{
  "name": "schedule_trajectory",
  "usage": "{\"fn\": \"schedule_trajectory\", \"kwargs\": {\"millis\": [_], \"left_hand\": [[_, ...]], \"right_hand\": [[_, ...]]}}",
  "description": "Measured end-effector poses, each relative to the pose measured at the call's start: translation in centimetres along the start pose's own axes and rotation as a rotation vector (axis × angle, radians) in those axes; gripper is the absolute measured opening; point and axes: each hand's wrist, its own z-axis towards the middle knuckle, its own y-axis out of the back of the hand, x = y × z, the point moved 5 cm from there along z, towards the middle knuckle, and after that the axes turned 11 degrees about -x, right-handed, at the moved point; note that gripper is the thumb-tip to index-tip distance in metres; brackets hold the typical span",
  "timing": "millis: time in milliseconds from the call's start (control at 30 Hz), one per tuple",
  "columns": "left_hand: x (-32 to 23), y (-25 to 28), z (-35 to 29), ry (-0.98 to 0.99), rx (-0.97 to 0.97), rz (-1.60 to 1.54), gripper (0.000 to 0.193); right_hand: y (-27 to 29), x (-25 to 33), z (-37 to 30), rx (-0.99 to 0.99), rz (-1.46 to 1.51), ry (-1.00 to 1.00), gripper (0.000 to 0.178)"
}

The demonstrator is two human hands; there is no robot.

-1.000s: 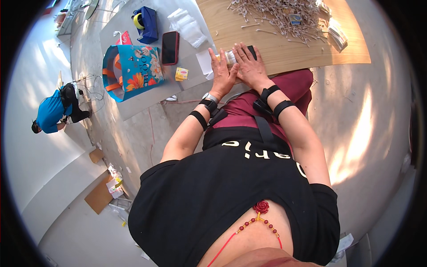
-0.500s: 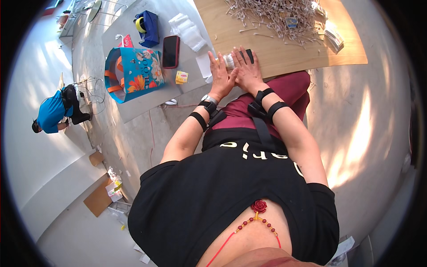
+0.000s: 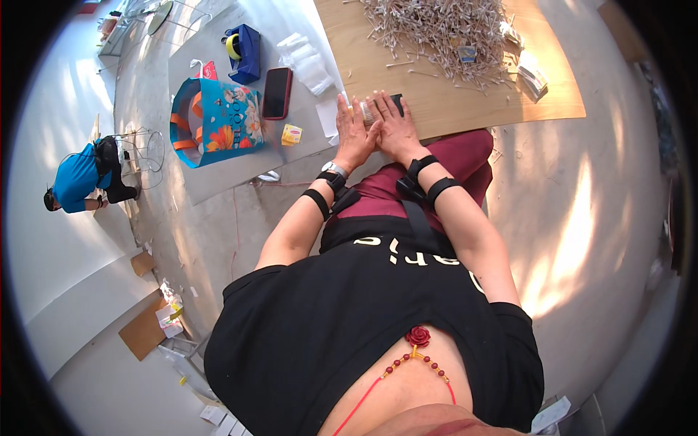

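A small row of white cotton swabs [image 3: 367, 112] lies at the near left edge of the wooden board, between my two hands. My left hand [image 3: 354, 136] is against its left side, fingers stretched out. My right hand [image 3: 396, 132] lies flat over its right part with straight fingers, and the thumbs meet in front. A black flat piece [image 3: 398, 103] shows beside the right fingertips; its kind cannot be made out. Farther back on the board spreads a large heap of loose cotton swabs [image 3: 443, 33]. What is under my palms is hidden.
On the grey table left of the board are a phone [image 3: 277, 93], a blue tape dispenser [image 3: 246, 54], clear plastic bags [image 3: 305, 64], a small yellow box [image 3: 291, 134] and a blue flowered bag [image 3: 225, 123]. Packets [image 3: 533, 75] lie right of the heap. A person in blue [image 3: 76, 178] bends far left.
The whole view has shifted slightly. Both hands stay at the small row of swabs, with the right fingers a little closer to the left hand.
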Motion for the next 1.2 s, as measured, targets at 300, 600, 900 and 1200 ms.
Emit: {"fn": "schedule_trajectory", "kwargs": {"millis": [300, 600, 900, 1200], "left_hand": [[-0.1, 0.0, -0.3, -0.035, -0.012, 0.054, 0.098], [-0.7, 0.1, 0.1, 0.068, 0.080, 0.125, 0.101], [-3.8, 2.9, 3.3, -0.112, -0.085, 0.229, 0.077], [-7.5, -2.6, 11.7, -0.214, 0.024, 0.132, 0.069]], "right_hand": [[0.0, 0.7, 0.1, 0.054, 0.042, 0.025, 0.080], [-0.5, -0.5, 0.0, 0.008, 0.158, 0.035, 0.083], [6.0, -8.0, -2.2, -0.373, 0.279, -0.228, 0.045], [7.5, -12.8, -7.6, -0.520, 0.374, -0.449, 0.017]]}}
